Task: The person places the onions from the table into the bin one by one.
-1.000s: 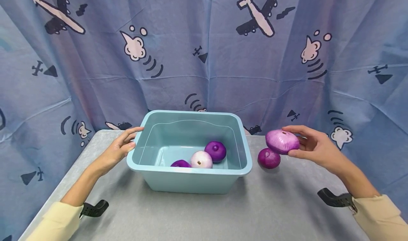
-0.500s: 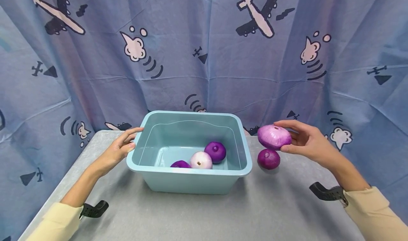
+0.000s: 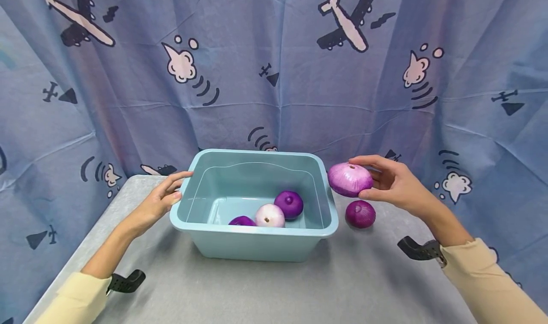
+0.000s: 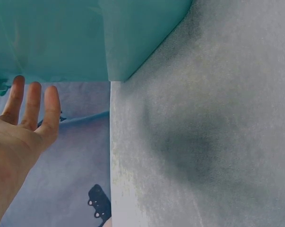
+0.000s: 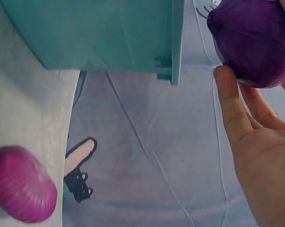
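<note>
My right hand (image 3: 396,186) grips a large purple onion (image 3: 350,179) between thumb and fingers. The onion is up in the air, right beside the bin's right rim. In the right wrist view the same onion (image 5: 253,42) shows its dark purple side. A light blue plastic bin (image 3: 257,243) stands on the table. Inside lie a white onion (image 3: 270,215), a dark purple onion (image 3: 288,204) and another purple onion (image 3: 242,220), partly hidden by the front wall. My left hand (image 3: 156,202) has its fingertips right at the bin's left rim, the fingers loosely extended, as the left hand (image 4: 24,127) in its wrist view shows.
A smaller red onion (image 3: 360,214) sits on the grey table (image 3: 274,290), right of the bin and below the held onion. Behind the table hangs a blue curtain (image 3: 239,76) printed with airplanes.
My right hand has carried the large purple onion left and slightly up, from above the small red onion to the bin's right rim. The left hand and the bin have stayed in place.
</note>
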The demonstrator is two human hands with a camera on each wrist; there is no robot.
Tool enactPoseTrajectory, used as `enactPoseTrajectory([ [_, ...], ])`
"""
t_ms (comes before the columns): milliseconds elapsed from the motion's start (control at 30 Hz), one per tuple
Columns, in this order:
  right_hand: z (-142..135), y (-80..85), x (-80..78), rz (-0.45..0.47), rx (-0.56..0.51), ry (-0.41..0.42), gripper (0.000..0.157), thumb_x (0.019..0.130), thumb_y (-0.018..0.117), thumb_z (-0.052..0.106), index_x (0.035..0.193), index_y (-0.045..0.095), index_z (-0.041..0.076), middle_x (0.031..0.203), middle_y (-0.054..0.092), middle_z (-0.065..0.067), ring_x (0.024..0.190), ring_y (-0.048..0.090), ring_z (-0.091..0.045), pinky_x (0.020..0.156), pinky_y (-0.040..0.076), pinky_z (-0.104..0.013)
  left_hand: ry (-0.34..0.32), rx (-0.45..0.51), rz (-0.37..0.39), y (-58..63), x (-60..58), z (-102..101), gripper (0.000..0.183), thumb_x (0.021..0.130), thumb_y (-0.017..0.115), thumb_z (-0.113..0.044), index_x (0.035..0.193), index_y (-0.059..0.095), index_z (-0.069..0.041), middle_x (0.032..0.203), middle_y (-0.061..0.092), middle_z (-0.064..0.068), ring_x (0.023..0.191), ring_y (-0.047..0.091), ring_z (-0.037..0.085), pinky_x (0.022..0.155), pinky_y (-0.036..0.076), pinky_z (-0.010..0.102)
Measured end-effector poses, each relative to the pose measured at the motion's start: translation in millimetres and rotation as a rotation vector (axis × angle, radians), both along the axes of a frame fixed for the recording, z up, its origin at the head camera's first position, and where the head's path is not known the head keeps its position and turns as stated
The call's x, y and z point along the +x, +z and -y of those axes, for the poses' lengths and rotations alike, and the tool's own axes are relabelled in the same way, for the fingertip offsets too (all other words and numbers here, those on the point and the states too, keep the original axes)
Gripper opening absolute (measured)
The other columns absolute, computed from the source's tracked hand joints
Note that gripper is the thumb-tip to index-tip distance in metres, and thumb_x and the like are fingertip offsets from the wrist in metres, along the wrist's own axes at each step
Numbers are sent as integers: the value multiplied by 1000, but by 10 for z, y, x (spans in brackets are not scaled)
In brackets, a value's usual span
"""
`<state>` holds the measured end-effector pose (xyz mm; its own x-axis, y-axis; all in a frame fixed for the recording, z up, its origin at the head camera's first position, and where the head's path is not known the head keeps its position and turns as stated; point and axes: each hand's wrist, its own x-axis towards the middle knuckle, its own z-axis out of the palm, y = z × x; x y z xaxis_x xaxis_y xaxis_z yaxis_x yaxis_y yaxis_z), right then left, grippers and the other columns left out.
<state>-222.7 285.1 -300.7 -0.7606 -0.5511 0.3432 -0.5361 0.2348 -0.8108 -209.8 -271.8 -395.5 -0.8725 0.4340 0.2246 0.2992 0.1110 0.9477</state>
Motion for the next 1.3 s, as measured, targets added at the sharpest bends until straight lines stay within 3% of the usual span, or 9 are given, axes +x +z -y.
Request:
enactPoseTrajectory([
  [767,558,-75,-165,108,-30,152,68,81,80,-9,143,54,4,139,54,-15,124,57,-32,97,49,-41,3,8,4,-2,9,1,52,108,45,-11,158,32,-15,150,35,26,122,55,22,90,51,36],
  [967,587,-77,-172,113,-22,178,66,84,79,-7,143,52,2,141,53,-15,125,56,-35,99,47,-41,6,4,4,12,14,-8,51,109,45,-11,158,32,-16,151,34,27,123,55,20,91,51,34],
  [1200,526,-78,-177,85,-28,189,61,86,75,-10,142,52,-2,139,56,-19,122,54,-49,97,48,-46,10,4,3,10,1,-5,52,108,46,-11,158,32,-16,150,36,25,122,55,19,90,51,34],
  [1300,462,-90,-167,79,-22,169,59,87,74,-10,142,52,-2,138,55,-22,122,56,-46,97,48,-47,7,6,6,-1,-6,-4,52,108,46,-11,158,32,-15,150,36,25,121,56,19,90,51,35],
])
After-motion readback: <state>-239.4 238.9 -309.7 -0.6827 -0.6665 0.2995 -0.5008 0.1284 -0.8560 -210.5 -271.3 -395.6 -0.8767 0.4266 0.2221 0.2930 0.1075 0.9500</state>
